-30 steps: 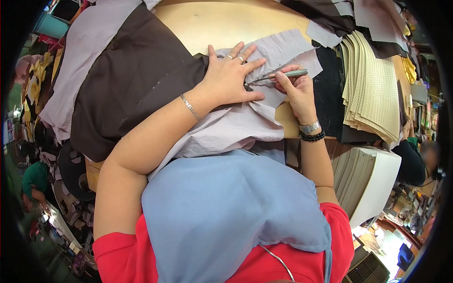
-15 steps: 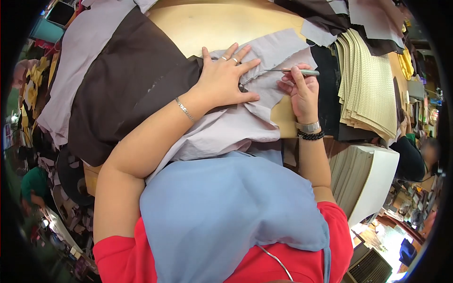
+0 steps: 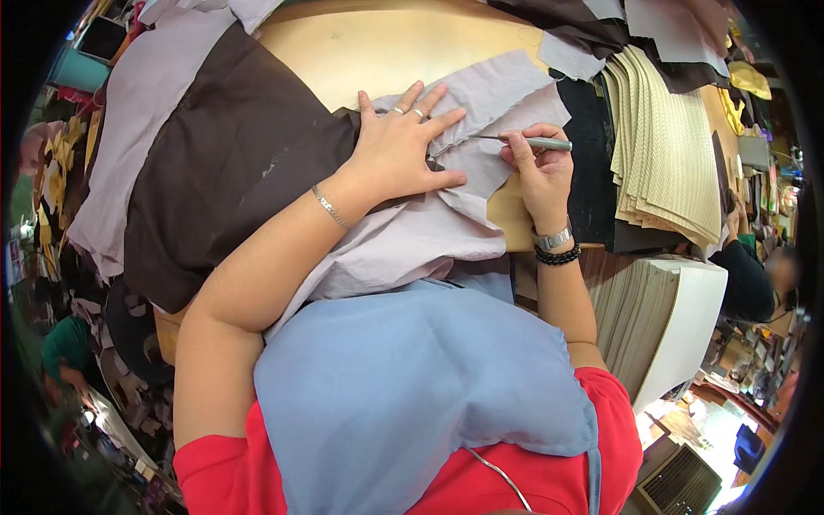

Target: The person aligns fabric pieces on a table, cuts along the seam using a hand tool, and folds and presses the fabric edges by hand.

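Note:
My left hand [image 3: 397, 148] lies with its fingers spread on pale lilac fabric [image 3: 481, 90] and the edge of a dark brown piece [image 3: 232, 154]. To its right, my right hand [image 3: 541, 167] grips a slim tool with a grey-green handle [image 3: 549, 143]. The tool's thin dark shaft points left, its tip near a seam or fold in the lilac fabric beside my left hand. Whether the tip touches the cloth cannot be made out. More lilac fabric hangs over the table's near edge.
Stacked cream textured sheets [image 3: 657, 154] lie on the right over black material [image 3: 592, 163]. Below them stands a thick pale stack with a white side [image 3: 691, 322]. Other people [image 3: 745, 279] [image 3: 69, 350] are at both far sides. A teal container [image 3: 79, 67] is at upper left.
My right hand first drew the tool away to the right, then brought it back left towards the seam. My left hand stays spread on the fabric. The whole view has shifted slightly.

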